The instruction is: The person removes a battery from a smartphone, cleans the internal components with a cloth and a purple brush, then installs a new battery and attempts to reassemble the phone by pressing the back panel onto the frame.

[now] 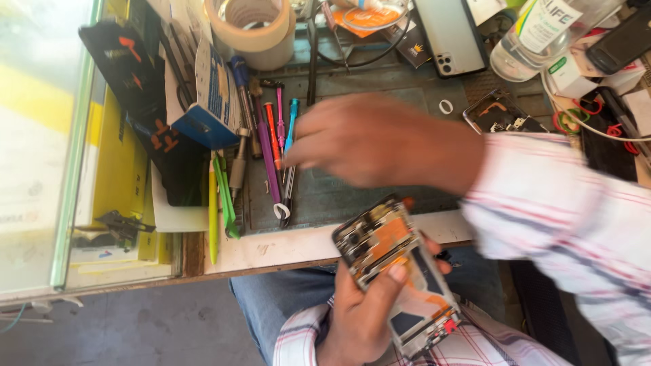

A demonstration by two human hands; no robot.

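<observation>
Cluttered bench (pixel 305 244): blue box (pixel 215 102) beside tape roll (pixel 252 27).

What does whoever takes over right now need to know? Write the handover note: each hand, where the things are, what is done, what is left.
Left hand: holds the opened phone with exposed orange-and-black internals above the lap, thumb on it.
Right hand: empty and blurred, reaching over the grey work mat toward the row of slim coloured screwdrivers.
Nearby: beige tape roll, clear plastic bottle, a second opened phone frame.
Done: the phone's back is off.
Left: no tool picked up yet; further work inside the phone can't be judged.
</observation>
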